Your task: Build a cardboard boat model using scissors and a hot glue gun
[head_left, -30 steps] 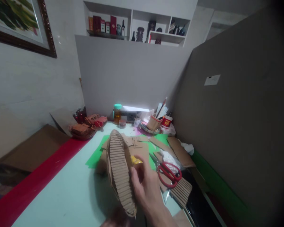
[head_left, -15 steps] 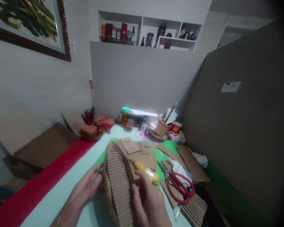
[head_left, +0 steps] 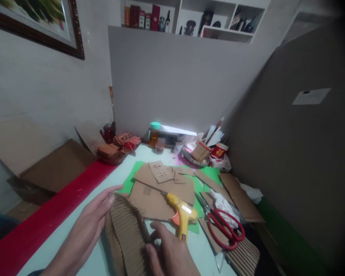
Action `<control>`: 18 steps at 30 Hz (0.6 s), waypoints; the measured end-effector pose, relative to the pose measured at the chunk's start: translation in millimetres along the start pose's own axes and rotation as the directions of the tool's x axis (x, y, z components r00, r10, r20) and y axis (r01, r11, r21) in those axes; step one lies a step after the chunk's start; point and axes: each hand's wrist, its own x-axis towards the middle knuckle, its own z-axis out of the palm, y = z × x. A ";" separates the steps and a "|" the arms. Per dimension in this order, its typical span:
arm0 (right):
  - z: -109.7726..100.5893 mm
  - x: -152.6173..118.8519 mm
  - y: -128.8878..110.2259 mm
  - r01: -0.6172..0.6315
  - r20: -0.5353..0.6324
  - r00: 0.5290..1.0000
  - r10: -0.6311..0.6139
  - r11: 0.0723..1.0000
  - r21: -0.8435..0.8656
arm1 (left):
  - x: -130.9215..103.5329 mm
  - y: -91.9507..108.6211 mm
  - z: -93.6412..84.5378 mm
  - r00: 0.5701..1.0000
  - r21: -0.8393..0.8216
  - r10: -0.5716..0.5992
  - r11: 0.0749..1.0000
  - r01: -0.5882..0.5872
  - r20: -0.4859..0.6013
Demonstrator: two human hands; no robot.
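Note:
A long curved piece of corrugated cardboard (head_left: 128, 237) with raised edges stands over the near part of the table. My left hand (head_left: 94, 218) grips its far left end, thumb on the rim. On the right edge, my right hand (head_left: 166, 247) is closed round the rim with bent fingers. Just beyond lies a yellow glue gun (head_left: 184, 211), its nozzle pointing to the far left over flat cardboard sheets (head_left: 152, 199). Red-handled scissors (head_left: 225, 230) rest to the right, beside crumpled white tissue (head_left: 222, 207). Small cardboard pieces with stick crosses (head_left: 161, 172) lie on the sheets.
Cardboard strips (head_left: 241, 197) and a ribbed offcut (head_left: 244, 257) lie at the right. Along the back stand a jar with a green lid (head_left: 154, 136), a holder of sticks (head_left: 201, 151) and a basket of reddish packets (head_left: 110, 153). A red strip (head_left: 54, 203) runs along the left edge.
The curved cardboard has moved left and nearer, uncovering the glue gun and sheets. My left hand, earlier beside the cardboard, now grips its far end. The view has tilted down.

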 end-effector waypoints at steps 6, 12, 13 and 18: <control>-18.5 1.3 -23.5 0.035 -0.125 0.992 -0.021 0.994 0.108 | -2.6 -1.8 16.4 1.000 -0.245 0.001 0.970 -0.003 -0.009; -25.1 1.7 -30.4 -0.018 -0.225 0.974 0.037 0.996 0.086 | 1.5 -5.0 31.1 1.000 -0.274 0.003 0.962 -0.003 -0.002; -26.0 1.9 -30.3 -0.023 -0.234 0.971 0.042 0.996 0.081 | 1.3 -5.7 33.3 1.000 -0.277 0.008 0.961 -0.012 -0.014; -33.2 3.6 -33.2 0.000 -0.333 0.942 0.030 0.996 0.090 | -13.2 -8.4 53.2 0.996 -0.306 0.016 0.951 -0.042 -0.088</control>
